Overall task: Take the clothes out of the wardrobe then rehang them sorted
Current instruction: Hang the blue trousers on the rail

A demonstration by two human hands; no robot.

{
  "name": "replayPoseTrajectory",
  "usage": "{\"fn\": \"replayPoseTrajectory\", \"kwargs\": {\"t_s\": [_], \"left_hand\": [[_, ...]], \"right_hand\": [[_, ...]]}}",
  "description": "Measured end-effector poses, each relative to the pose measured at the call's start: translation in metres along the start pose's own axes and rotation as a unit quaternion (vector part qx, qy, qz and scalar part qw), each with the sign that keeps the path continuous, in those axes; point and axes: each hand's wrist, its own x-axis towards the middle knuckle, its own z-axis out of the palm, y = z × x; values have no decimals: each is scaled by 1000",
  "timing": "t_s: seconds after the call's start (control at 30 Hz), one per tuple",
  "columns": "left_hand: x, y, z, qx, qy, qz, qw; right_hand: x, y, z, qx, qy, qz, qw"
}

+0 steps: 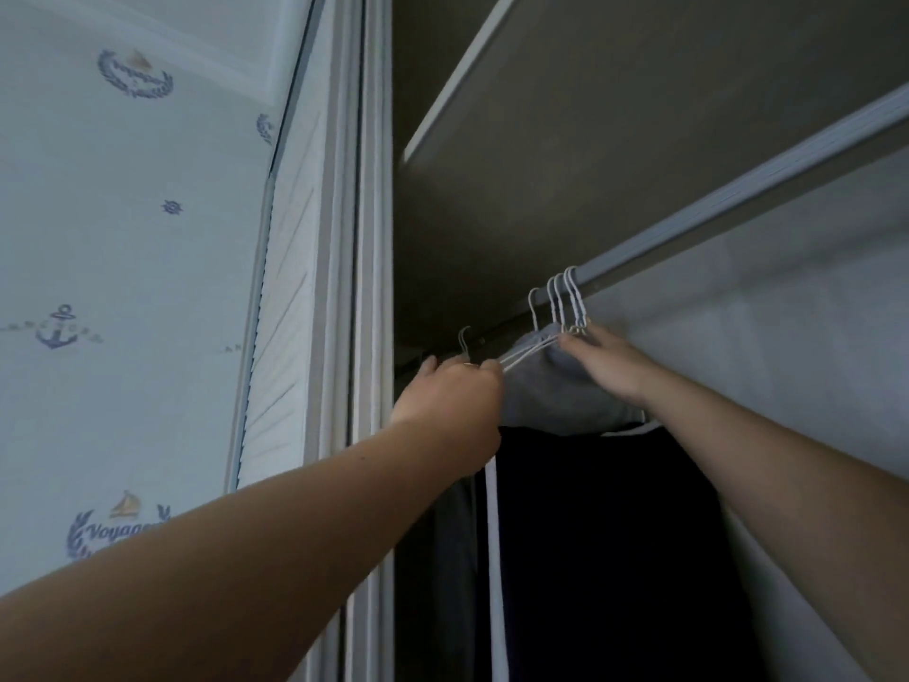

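My left hand [445, 391] is clamped in a fist on the white wire hanger [521, 353], whose hook sticks up above the knuckles. I cannot tell whether that hook is on anything or already free. My right hand [605, 364] is up at the twisted necks of the bunched hangers [565, 300]. Its fingertips touch them, but I cannot tell from here whether they pinch the wire or only steady it.

Those hooks sit close together over the rail [738, 196]. Under both hands is the grey garment [551, 391], gathered up between them, and the dark garment [590, 534] hangs straight down below it inside the wardrobe [366, 238]. The pale sliding door [811, 361] covers everything to the right.

I judge the risk to be in the tangle. The wires in my left hand run right into the cluster, so a sideways pull could drag a neighbouring hook off the rail and drop its garment. The grey cloth is bunched and could slide off its hanger if the wire tips. The door edge is close beside the right wrist, and cloth or a hook could catch on it on the way out.
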Motion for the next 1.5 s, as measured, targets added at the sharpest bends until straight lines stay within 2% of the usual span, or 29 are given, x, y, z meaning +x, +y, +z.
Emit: {"fn": "replayPoseTrajectory", "kwargs": {"t_s": [0.1, 0.27, 0.4, 0.53, 0.67, 0.77, 0.93, 1.07, 1.27, 1.5], "left_hand": [[-47, -26, -14, 48, 81, 47, 994], [-152, -93, -54, 96, 113, 11, 989], [-258, -157, -99, 124, 90, -56, 987], [-388, -213, -159, 115, 68, -128, 983], [-532, -255, -217, 163, 22, -212, 963], [-639, -272, -255, 202, -24, -285, 937], [-816, -271, -313, 252, -76, -417, 870], [-941, -245, -344, 271, -109, -531, 796], [-1101, -177, -359, 270, -128, -697, 652], [-1232, -121, -367, 232, -124, -851, 455]], "right_hand": [[-34, -20, 3, -19, 27, -10, 999], [-113, -107, 46, 41, 30, -74, 996], [-197, -196, 115, 49, -21, -194, 979], [-292, -301, 192, 34, -112, -243, 963], [-398, -403, 255, 85, -200, -305, 927], [-483, -468, 292, 135, -264, -345, 891], [-629, -556, 343, 208, -349, -401, 821], [-757, -608, 372, 274, -426, -409, 759], [-947, -658, 402, 301, -566, -427, 638], [-1103, -706, 447, 288, -672, -439, 522]]}}
